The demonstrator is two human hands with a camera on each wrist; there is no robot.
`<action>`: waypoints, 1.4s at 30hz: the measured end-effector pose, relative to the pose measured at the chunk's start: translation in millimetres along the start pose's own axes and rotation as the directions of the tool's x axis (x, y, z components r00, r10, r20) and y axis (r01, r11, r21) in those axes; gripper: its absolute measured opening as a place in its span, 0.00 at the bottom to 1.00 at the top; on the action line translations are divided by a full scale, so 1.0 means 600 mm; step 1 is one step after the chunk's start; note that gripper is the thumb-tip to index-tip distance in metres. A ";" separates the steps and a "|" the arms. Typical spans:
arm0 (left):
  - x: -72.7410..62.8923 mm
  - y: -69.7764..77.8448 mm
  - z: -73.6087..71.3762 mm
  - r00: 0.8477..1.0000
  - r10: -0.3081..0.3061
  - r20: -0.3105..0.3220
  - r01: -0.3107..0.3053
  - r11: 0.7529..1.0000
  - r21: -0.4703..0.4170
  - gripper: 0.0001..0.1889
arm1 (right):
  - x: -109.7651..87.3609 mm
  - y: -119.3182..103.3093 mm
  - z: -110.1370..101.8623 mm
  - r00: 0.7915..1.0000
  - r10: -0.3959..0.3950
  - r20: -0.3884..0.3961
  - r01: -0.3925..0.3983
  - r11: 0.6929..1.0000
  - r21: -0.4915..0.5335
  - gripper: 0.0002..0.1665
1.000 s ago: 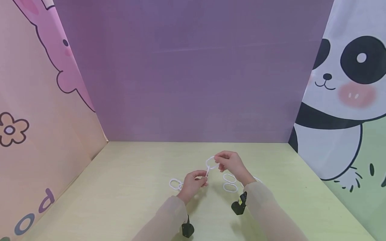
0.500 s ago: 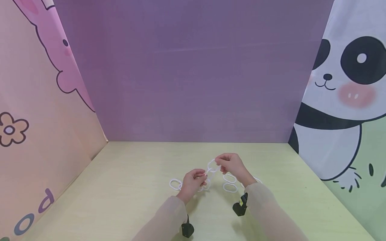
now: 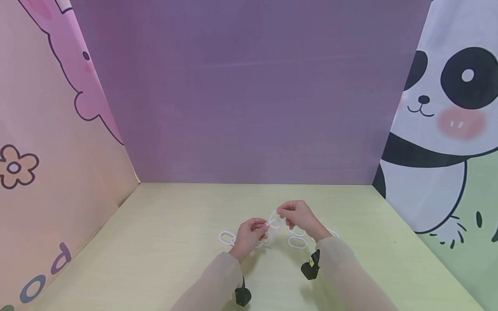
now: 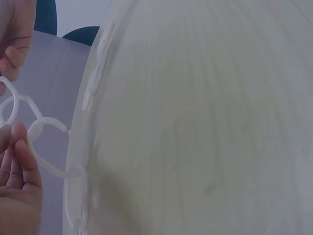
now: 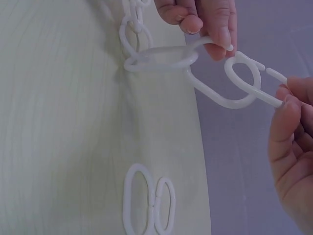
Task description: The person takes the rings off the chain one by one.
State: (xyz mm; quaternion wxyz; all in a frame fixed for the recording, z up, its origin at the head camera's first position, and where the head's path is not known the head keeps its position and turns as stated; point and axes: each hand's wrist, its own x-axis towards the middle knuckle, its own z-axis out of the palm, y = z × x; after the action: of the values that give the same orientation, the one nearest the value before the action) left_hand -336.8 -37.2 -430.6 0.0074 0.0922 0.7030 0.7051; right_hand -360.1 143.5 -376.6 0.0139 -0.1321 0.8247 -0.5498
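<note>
Thumb and fingertips of the right hand [image 5: 298, 156] pinch the white end link [image 5: 266, 97], whose long axis runs from them toward the left hand [image 3: 250, 235]; its gap lies just beside the right fingertips, the nearer ones. Its far loop is threaded through the next link [image 5: 210, 93], which the left fingers pinch by its open end. Beyond, the chain drops to the table [image 3: 175, 272], where two loose links [image 5: 128, 200] lie side by side.

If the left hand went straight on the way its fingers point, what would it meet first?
Probably the white link pinched by the right hand, close ahead of the left hand; depth is unclear.
</note>
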 end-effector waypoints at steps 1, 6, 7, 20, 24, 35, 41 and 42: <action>-0.001 0.000 0.000 1.000 0.003 0.001 -0.003 1.000 0.008 0.11 | 0.000 0.001 0.000 1.000 0.001 0.006 -0.001 1.000 -0.002 0.11; -0.002 0.000 0.001 1.000 0.005 0.003 -0.005 1.000 0.009 0.12 | 0.000 0.004 0.003 1.000 0.010 0.029 -0.010 1.000 -0.014 0.11; -0.002 0.000 0.001 1.000 0.007 0.004 -0.007 1.000 0.008 0.12 | 0.000 0.004 0.003 0.999 0.013 0.031 -0.012 1.000 -0.020 0.11; 0.000 -0.001 0.000 1.000 0.013 0.001 -0.013 1.000 -0.005 0.13 | -0.008 -0.005 0.009 0.997 0.042 0.067 -0.038 0.997 -0.068 0.09; 0.001 -0.001 0.001 1.000 0.013 -0.004 -0.013 1.000 -0.005 0.13 | -0.009 -0.004 0.010 0.996 0.045 0.073 -0.040 0.997 -0.069 0.08; -0.002 0.006 0.003 1.000 0.022 -0.010 -0.022 1.000 0.002 0.13 | -0.007 0.002 0.013 0.995 0.005 0.102 0.004 0.997 -0.083 0.08; 0.001 -0.004 0.003 1.000 0.023 -0.005 -0.023 1.000 0.017 0.12 | -0.012 -0.002 0.012 0.991 -0.016 0.134 0.029 0.995 -0.099 0.10; 0.001 -0.005 0.003 1.000 0.021 -0.004 -0.021 1.000 0.019 0.12 | -0.012 -0.003 0.012 0.990 -0.019 0.139 0.034 0.994 -0.103 0.11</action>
State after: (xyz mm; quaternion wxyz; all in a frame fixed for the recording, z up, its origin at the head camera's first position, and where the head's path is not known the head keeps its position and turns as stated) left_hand -337.6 -35.3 -433.5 -0.0025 0.0983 0.7087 0.6986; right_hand -351.5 138.3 -378.9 0.0563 -0.1812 0.8478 -0.4952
